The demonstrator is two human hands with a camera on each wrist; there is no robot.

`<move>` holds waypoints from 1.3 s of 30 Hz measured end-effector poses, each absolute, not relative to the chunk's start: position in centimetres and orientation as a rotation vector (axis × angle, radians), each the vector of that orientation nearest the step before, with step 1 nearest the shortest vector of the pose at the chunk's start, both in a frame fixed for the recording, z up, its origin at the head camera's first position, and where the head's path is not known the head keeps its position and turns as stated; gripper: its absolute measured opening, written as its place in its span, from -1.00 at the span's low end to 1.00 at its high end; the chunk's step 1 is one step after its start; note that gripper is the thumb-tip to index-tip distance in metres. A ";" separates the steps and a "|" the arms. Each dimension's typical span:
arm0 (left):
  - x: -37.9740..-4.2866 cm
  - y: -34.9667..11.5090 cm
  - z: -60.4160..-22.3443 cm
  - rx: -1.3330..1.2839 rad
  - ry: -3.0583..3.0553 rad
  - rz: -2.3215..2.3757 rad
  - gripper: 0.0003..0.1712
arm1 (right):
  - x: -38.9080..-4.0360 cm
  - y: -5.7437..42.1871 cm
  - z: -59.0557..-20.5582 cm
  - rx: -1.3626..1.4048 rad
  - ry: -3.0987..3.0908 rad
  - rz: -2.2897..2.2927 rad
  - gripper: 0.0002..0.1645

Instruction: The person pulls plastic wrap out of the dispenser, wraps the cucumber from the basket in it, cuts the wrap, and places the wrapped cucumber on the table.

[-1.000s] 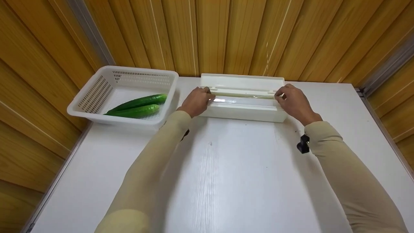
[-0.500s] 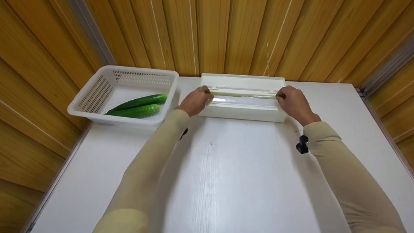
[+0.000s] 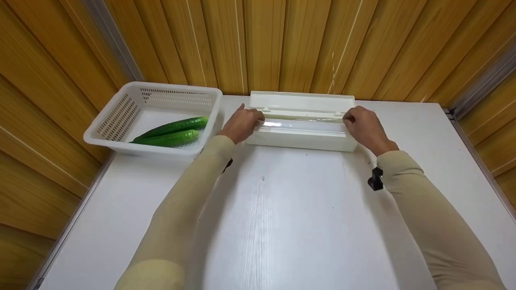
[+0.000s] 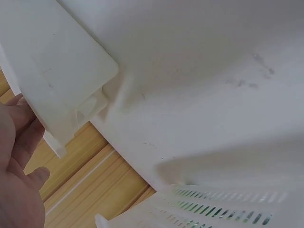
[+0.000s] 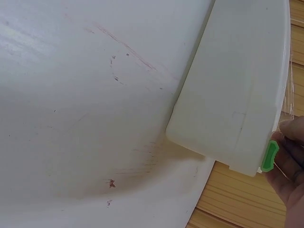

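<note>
A white cling film dispenser box stands at the back of the table with its lid tilted back. Clear cling film lies over its opening. My left hand is at the box's left end, its fingers reaching over the edge. In the left wrist view, one digit stands apart from the others there. At the right end, my right hand pinches the film's edge between thumb and fingers. The right wrist view shows the film stretched from those fingers, beside a green piece on the box's end.
A white perforated basket stands left of the box, holding two green cucumbers. The white table extends in front of the box. Wood-patterned wall panels rise right behind it.
My left hand has drawn slightly left, and one of its digits now sticks up, where before it pinched near the film. My right hand keeps its pinch, almost unmoved.
</note>
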State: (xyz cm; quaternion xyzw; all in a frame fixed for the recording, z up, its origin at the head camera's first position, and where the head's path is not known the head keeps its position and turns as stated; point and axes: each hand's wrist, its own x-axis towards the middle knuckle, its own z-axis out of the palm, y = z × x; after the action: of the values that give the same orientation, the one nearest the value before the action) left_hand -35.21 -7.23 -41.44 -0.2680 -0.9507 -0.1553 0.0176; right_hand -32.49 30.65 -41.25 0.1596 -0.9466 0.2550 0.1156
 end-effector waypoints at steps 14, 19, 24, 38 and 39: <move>-35.3 -7.1 -41.6 -0.777 -2.955 -0.407 -0.73 | -32.7 30.7 -41.5 0.459 -2.807 0.759 -0.88; -35.4 -6.8 -41.9 -0.763 -2.876 -0.387 -0.79 | -32.9 30.8 -41.6 0.490 -2.788 0.740 -0.91; -35.3 -6.6 -42.5 -0.660 -2.823 -0.473 -0.84 | -33.1 30.8 -41.6 0.494 -2.798 0.756 -0.92; -35.6 -6.4 -43.8 -0.680 -2.723 -0.361 -0.92 | -33.0 30.5 -41.6 0.415 -2.826 0.782 -0.97; -35.6 -6.4 -43.9 -0.680 -2.721 -0.335 -0.92 | -33.0 30.4 -41.6 0.402 -2.831 0.787 -0.97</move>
State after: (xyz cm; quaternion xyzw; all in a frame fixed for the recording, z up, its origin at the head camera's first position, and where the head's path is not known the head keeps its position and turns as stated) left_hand -35.61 -6.36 -43.87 -0.2377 -0.9513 -0.1171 0.1577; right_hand -33.04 30.45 -41.55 0.1352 -0.9508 0.2644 0.0879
